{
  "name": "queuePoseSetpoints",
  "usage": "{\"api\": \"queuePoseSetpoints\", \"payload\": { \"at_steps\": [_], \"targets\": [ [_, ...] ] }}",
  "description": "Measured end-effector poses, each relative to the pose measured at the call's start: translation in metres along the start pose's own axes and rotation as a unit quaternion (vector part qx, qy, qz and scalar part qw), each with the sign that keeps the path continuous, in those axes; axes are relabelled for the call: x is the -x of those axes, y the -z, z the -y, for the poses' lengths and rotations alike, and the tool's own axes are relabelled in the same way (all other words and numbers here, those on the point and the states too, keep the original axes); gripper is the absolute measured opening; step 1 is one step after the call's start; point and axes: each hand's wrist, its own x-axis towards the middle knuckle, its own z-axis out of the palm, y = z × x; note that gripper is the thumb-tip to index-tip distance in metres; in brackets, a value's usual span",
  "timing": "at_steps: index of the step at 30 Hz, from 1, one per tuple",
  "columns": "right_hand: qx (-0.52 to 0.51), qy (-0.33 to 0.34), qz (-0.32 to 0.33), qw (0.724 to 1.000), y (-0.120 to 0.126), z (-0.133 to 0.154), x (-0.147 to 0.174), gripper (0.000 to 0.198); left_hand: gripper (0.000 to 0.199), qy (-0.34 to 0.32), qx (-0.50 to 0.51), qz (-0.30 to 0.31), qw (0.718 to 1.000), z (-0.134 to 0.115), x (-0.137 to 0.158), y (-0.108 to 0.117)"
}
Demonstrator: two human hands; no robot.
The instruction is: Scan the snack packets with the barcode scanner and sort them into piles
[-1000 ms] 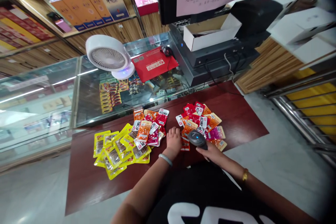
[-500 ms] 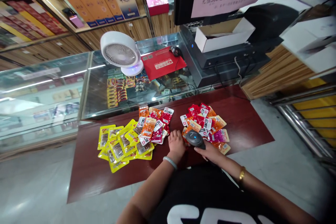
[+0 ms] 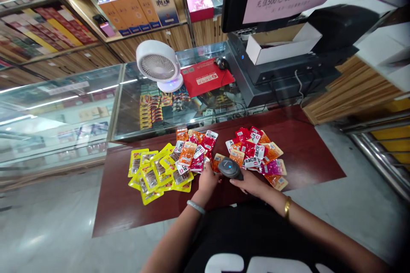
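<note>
My right hand [image 3: 250,182] grips a dark handheld barcode scanner [image 3: 230,168] with a small blue light on top. Its head hangs over the left edge of a pile of red, orange and purple snack packets [image 3: 253,151]. An orange packet [image 3: 218,161] shows just left of the scanner. My left hand [image 3: 208,180] is low over the table at the near right edge of another pile of red and orange packets [image 3: 192,151], its thumb apart from the fingers. Nothing shows in it. Yellow packets [image 3: 155,175] lie overlapped farther left.
The packets lie on a dark red tabletop [image 3: 304,149]. Behind it, a glass display counter [image 3: 128,113] carries a white fan [image 3: 158,64], a red mat [image 3: 205,79] and a mouse [image 3: 221,64]. A monitor [image 3: 235,0] and an open white box [image 3: 282,49] stand at the back right.
My left hand has moved left, away from the scanner and toward the left pile. The scanner has shifted slightly left, uncovering more of an orange packet. The whole view has shifted a little.
</note>
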Motion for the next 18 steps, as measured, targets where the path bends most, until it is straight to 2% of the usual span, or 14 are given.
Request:
{"api": "queuePoseSetpoints", "payload": {
  "at_steps": [5,8,11,14,16,18],
  "targets": [
    [-0.002,0.001,0.003,1.0,-0.013,0.005,-0.007,0.035,0.051,0.002,0.011,-0.015,1.0,0.003,0.008,0.008],
    [-0.004,-0.005,0.002,1.0,-0.013,0.004,-0.005,0.037,0.058,0.026,0.016,-0.035,0.999,0.009,0.011,0.026],
    [-0.002,-0.013,-0.014,1.0,-0.006,0.002,0.0,0.042,0.064,0.063,-0.018,-0.119,0.991,0.023,0.01,0.055],
    [0.006,-0.021,-0.038,0.999,0.002,-0.002,0.007,0.043,0.061,0.074,-0.075,-0.196,0.975,0.041,0.003,0.082],
    [0.007,-0.024,-0.049,0.999,0.006,-0.006,0.011,0.043,0.06,0.079,-0.114,-0.234,0.962,0.05,-0.002,0.093],
    [0.001,-0.022,-0.054,0.998,0.01,-0.011,0.015,0.044,0.067,0.09,-0.143,-0.28,0.945,0.05,-0.005,0.095]
  ]
}}
